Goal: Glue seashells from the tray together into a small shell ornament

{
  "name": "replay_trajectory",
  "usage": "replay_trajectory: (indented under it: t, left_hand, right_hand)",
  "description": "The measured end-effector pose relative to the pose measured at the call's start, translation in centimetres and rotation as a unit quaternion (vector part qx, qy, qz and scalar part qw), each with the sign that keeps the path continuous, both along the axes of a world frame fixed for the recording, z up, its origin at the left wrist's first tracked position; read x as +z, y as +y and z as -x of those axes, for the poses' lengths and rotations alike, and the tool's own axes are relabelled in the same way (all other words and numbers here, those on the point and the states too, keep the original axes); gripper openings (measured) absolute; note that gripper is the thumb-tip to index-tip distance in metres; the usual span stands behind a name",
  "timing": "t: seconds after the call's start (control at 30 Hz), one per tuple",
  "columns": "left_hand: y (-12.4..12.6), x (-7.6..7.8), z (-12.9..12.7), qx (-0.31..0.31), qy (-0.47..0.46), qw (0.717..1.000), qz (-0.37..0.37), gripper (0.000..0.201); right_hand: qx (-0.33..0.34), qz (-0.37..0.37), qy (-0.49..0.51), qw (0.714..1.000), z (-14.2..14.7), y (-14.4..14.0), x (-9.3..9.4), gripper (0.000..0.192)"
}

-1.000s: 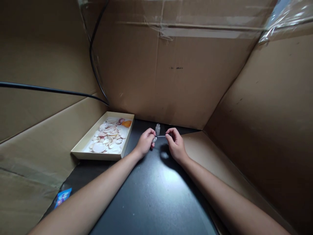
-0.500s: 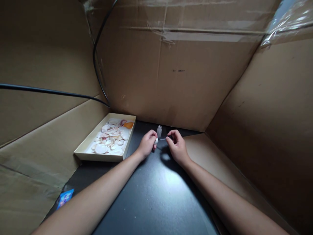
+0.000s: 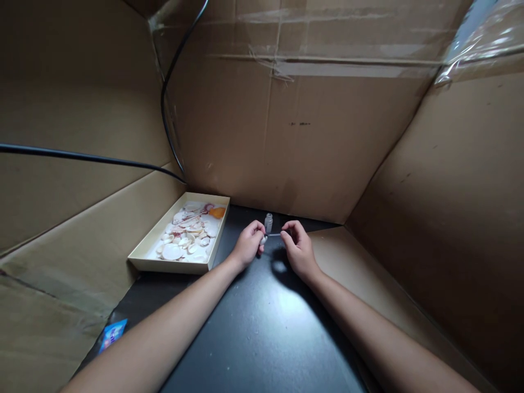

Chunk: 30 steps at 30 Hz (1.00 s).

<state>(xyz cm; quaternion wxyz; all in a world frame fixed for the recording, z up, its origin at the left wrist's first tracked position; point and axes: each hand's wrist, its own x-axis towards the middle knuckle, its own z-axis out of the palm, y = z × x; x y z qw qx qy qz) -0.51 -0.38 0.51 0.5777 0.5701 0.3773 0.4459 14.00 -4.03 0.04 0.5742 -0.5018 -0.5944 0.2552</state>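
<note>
My left hand (image 3: 248, 246) pinches a small pale shell (image 3: 263, 239) between thumb and fingers, just above the black table (image 3: 262, 327). My right hand (image 3: 298, 248) holds a thin stick-like tool (image 3: 275, 235) whose tip reaches the shell. A small clear bottle (image 3: 268, 221) stands upright on the table just behind the two hands. To the left lies a shallow cream tray (image 3: 143, 261) with several white and orange shells in it.
Brown cardboard walls (image 3: 295, 136) enclose the table at the back and on both sides. A black cable (image 3: 82, 157) runs along the left wall and up the back corner. A small blue packet (image 3: 111, 333) lies at the table's left front edge.
Both hands stay together at the shell and tool; the view has shifted slightly, so everything sits a little lower and further right in the frame.
</note>
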Motion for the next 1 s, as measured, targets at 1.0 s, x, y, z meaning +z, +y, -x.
replay_trajectory:
  t: [1.0]
  left_hand:
    - [0.17, -0.24, 0.09, -0.002, 0.004, 1.0, -0.004, 0.004]
  right_hand:
    - [-0.001, 0.01, -0.018, 1.0, 0.09, 0.02, -0.08, 0.014]
